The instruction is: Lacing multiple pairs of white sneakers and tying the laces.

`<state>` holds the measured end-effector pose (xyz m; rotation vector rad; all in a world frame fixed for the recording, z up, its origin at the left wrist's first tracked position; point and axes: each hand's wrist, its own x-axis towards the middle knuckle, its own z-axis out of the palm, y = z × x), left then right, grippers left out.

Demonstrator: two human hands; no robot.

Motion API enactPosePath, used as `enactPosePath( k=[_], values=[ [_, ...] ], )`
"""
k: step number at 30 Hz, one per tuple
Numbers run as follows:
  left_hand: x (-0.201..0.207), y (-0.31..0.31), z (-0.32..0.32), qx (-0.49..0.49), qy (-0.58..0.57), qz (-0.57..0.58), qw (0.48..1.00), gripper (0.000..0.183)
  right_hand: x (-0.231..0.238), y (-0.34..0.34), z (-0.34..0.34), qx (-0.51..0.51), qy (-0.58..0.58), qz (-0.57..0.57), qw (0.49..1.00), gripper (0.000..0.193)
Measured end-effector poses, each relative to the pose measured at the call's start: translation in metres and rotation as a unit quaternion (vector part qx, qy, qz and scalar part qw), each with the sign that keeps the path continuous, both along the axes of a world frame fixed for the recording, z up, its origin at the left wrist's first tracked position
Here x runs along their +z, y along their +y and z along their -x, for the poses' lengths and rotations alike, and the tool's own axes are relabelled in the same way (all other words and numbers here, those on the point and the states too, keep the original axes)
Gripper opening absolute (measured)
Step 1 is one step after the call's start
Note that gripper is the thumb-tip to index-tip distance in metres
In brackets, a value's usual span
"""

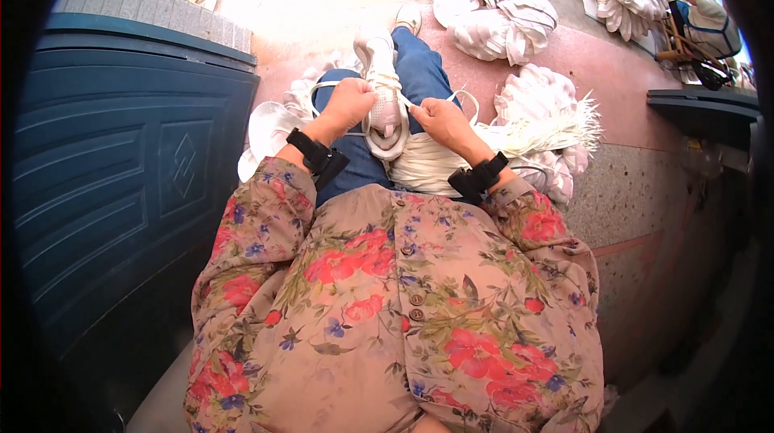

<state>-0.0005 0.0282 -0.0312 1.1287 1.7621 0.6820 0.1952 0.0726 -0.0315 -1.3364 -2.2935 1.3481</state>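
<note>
On the lap of a seated person in a floral shirt (355,288) and blue jeans (419,62), a pale shoe (385,118) lies with its opening toward the wearer of the camera and its laced front pointing away. The left hand (353,102) is curled closed beside the shoe, apparently gripping one side of a white lace (405,102); its fingertips are partly hidden. The right hand (442,121) pinches the other side of the lace between thumb and forefinger, just beside the shoe's opening. Slack lace loops outward past both hands.

With a lace held like this, an even, gentle pull from both sides would probably serve best, keeping the two lengths matched, the strand flat and untwisted, and the shoe centred so it does not tip on the legs.

The shoe sits between the two hands, close to each, near the middle of the lap. Nearer the body and spreading to the right, partly below the right hand, lies a thick bundle of white laces (427,167). Farther ahead on the floor (597,70) rests a pale, folded heap (504,26).
</note>
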Motion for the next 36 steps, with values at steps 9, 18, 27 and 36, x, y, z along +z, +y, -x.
enactPosePath(
  k=[9, 18, 27, 36],
  values=[
    [0.017, -0.001, -0.022, -0.052, 0.316, -0.039, 0.947, 0.02, -0.003, 0.0, -0.001, 0.0, 0.014, -0.024, 1.0, 0.038],
    [0.008, 0.001, -0.018, -0.049, 0.296, -0.026, 0.954, 0.022, -0.003, -0.001, -0.001, 0.001, -0.001, -0.011, 1.0, 0.038],
    [0.001, 0.007, -0.012, -0.042, 0.181, 0.018, 0.982, 0.022, -0.001, -0.004, 0.0, 0.0, -0.014, -0.003, 1.0, 0.038],
    [0.015, 0.001, -0.024, -0.092, 0.332, -0.034, 0.938, 0.023, 0.009, -0.01, -0.001, -0.067, 0.059, -0.045, 0.995, 0.02]
  ],
)
